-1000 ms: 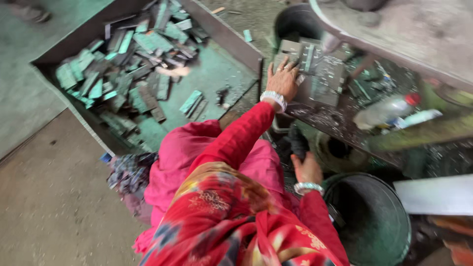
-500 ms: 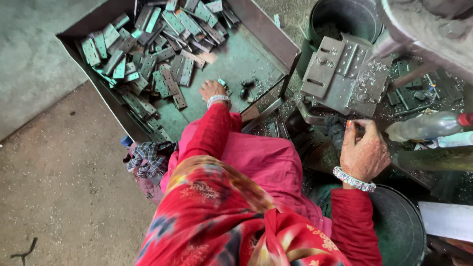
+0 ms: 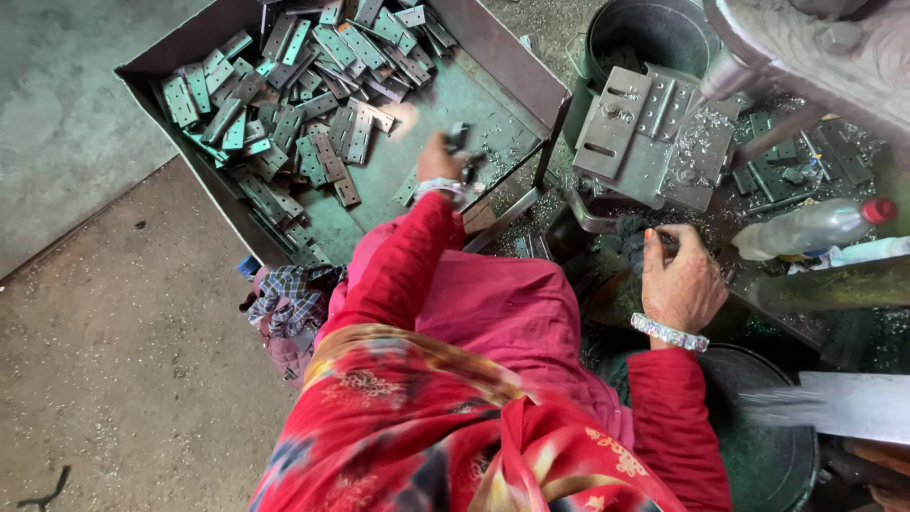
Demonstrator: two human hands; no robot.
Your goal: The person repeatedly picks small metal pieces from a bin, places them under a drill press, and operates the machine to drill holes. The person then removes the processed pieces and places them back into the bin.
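inside the metal tray [image 3: 531, 71], near its right wall, the left hand [image 3: 441, 161] has its grip closed on a small dark metal piece [image 3: 460, 140]. left of that hand the green hinge plates [image 3: 303, 104] lie heaped toward the tray's far corner, and bare tray floor shows between the heap and the hand. right of the tray, past its rim, the right hand [image 3: 682, 280] rests at the edge of the grey press block [image 3: 645, 133], fingertips pinched narrow; what they hold, i cannot tell. a plastic bottle [image 3: 806, 228] lies right of the block.
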